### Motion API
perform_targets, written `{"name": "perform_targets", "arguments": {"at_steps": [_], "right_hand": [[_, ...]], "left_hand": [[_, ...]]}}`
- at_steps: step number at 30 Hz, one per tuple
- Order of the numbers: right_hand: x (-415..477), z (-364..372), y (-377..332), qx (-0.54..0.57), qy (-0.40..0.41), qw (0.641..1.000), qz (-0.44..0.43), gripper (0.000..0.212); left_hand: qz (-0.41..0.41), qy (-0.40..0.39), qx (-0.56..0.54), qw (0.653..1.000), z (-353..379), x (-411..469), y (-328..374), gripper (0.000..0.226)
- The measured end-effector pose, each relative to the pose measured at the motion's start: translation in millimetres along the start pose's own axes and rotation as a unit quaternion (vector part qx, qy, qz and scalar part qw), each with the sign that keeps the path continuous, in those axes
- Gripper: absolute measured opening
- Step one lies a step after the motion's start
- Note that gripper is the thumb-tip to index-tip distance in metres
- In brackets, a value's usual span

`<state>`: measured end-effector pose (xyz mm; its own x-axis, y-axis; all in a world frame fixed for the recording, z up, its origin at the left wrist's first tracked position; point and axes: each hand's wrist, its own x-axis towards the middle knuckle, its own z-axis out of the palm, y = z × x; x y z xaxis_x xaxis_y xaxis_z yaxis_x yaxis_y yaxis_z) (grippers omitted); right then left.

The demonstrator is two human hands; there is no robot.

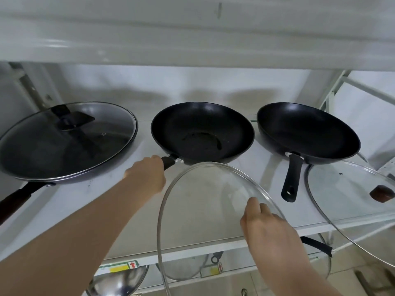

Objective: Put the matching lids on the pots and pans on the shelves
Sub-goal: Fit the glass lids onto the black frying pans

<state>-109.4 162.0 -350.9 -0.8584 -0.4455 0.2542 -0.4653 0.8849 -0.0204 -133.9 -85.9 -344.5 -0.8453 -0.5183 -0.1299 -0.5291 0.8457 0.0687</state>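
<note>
Three black pans stand in a row on a white shelf (70, 201). The left pan (53, 167) wears a glass lid (70, 133) with a black knob. The middle wok (203, 131) is uncovered; my left hand (147, 176) grips its short black handle (168, 162). My right hand (267, 227) holds a clear glass lid (203, 201) by its knob, tilted, in front of and below the middle wok. The right pan (307, 133) is uncovered, its handle pointing toward me. A second glass lid (342, 193) with a brown knob (382, 194) lies at the shelf's right front.
An upper shelf (192, 39) hangs low over the pans. Below the front edge, a lower shelf holds a steel wok (119, 280), another lid and a dark handle (316, 244). White frame bars (333, 88) rise at the right.
</note>
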Motion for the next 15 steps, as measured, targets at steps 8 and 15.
{"name": "perform_targets", "arguments": {"at_steps": [8, 15], "right_hand": [[6.5, -23.2, -13.1, 0.026, -0.033, 0.999, 0.007, 0.063], [22.6, -60.5, -20.3, 0.064, -0.11, 0.991, 0.043, 0.027]], "left_hand": [[0.04, 0.013, -0.019, 0.999, 5.7, 8.3, -16.5, 0.018], [0.023, -0.002, -0.042, 0.999, 15.5, 7.0, -27.6, 0.021]]}}
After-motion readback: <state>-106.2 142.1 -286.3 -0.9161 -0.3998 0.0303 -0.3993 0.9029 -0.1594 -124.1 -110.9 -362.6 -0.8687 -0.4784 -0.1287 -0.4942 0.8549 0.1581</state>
